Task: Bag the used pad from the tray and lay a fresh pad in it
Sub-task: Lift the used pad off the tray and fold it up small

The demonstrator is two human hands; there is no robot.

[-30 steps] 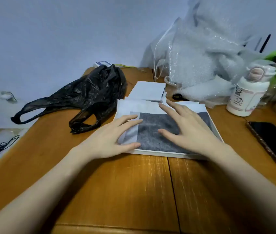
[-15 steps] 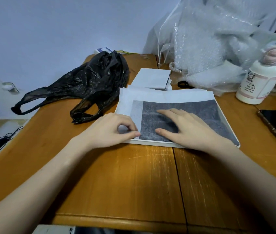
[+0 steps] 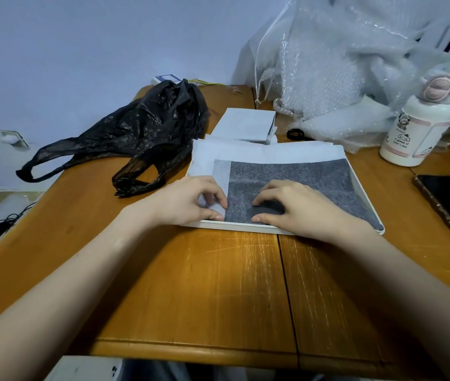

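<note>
Pale blue wall behind; scratched orange-brown wooden desk [image 3: 234,284] carries everything.

Head view. Shallow white rectangular tray [image 3: 234,227] sits mid-desk, near edge toward the person. Inside it lies the used pad, a grey fibrous sheet with white paper borders [image 3: 295,177]; the white margin shows at the left and far sides. Left hand [image 3: 190,202]: fingers curled, thumb and fingertips pinching the white left margin of the pad near the tray's front rim. Right hand [image 3: 295,204]: fingers bent, tips pressing into or gathering the grey area near the front edge; whether a fold is actually pinched, cannot tell. Crumpled black plastic bag [image 3: 141,133] lies just left of the tray, handles trailing toward the desk's left edge, mouth not opened. Folded white pad stack [image 3: 245,123] sits just behind the tray, probably the fresh supply.

Judgement: step in hand is lifting the used pad free; bagging not yet begun. To do it well, peel from the near edge, fold the grey face inward so residue stays enclosed, hold the tray steady, then open the bag before transfer.
</note>
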